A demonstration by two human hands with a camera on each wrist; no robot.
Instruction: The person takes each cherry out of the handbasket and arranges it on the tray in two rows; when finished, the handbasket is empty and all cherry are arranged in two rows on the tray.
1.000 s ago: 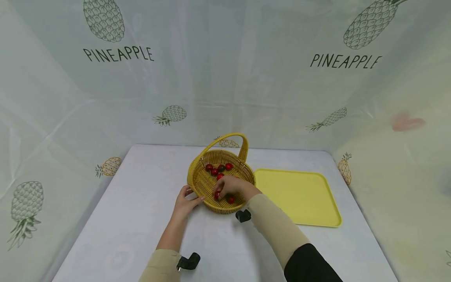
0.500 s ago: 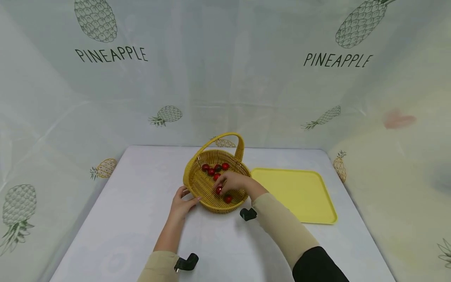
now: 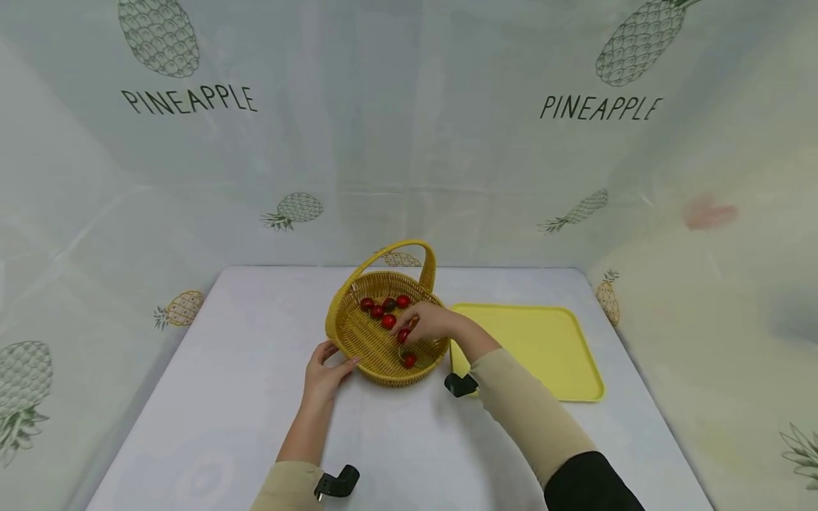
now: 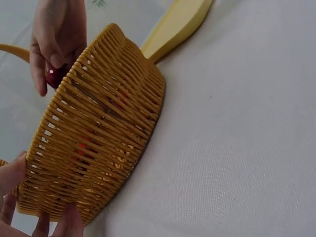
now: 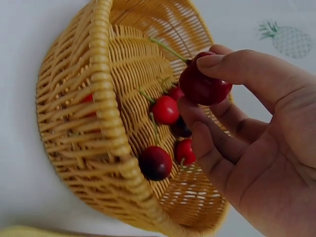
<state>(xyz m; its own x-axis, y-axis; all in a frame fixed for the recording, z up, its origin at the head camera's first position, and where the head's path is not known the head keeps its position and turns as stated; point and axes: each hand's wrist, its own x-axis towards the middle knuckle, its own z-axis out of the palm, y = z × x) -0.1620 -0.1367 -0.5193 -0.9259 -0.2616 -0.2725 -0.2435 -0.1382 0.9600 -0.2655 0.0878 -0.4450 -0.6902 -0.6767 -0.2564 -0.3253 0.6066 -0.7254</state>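
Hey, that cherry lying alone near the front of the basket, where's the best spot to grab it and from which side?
Pinch the lone cherry round its body from above, probably. The basket is shallow and open on top, while its woven wall blocks any sideways approach. The thin stem looks harder to catch. The right hand already pinches another cherry that way.

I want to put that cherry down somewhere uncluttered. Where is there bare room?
The yellow tray right of the basket is bare. So is the table left of the left hand. The basket's far side is crowded with cherries, near the right hand pinching one cherry.
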